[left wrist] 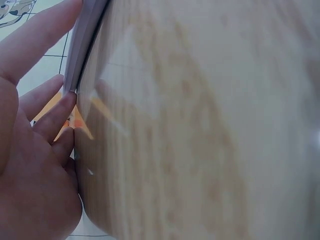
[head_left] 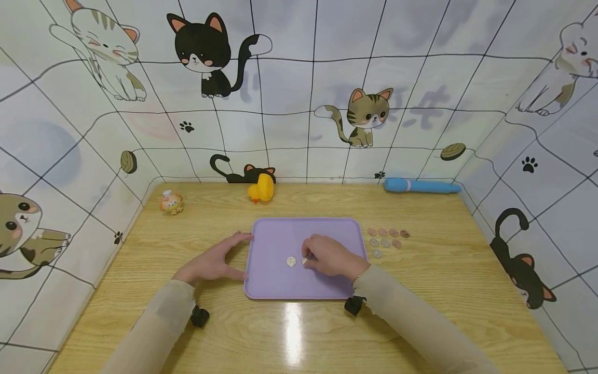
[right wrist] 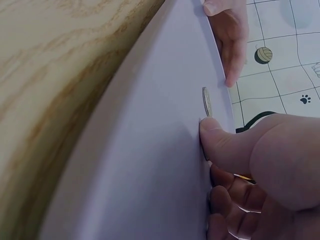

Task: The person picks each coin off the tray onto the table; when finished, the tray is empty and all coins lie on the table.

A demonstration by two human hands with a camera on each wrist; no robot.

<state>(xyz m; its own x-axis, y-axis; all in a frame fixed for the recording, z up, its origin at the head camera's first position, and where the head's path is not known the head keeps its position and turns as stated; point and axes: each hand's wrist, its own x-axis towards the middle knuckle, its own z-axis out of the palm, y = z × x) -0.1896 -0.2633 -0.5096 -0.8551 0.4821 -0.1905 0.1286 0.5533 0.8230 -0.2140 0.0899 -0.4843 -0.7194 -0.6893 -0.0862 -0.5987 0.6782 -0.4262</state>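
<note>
A lilac tray (head_left: 271,284) lies on the wooden table. My left hand (head_left: 217,261) is at its left edge, fingers spread, thumb and fingertips touching the rim. Over the middle of the tray, my right hand (head_left: 333,255) pinches a silver coin (head_left: 305,260) between thumb and curled fingers; most of that coin is hidden. Just left of it another silver coin (head_left: 291,262) lies flat on the tray. In the right wrist view the thumb (right wrist: 220,145) covers the pinched coin, and the other coin (right wrist: 207,102) shows beyond it.
Several copper coins (head_left: 394,233) and silver coins (head_left: 385,243) lie in rows right of the tray. Along the back stand a yellow rubber duck (head_left: 262,189), a small orange figurine (head_left: 172,202) and a blue pen-shaped object (head_left: 422,186). Cat-patterned walls (head_left: 289,83) enclose the table.
</note>
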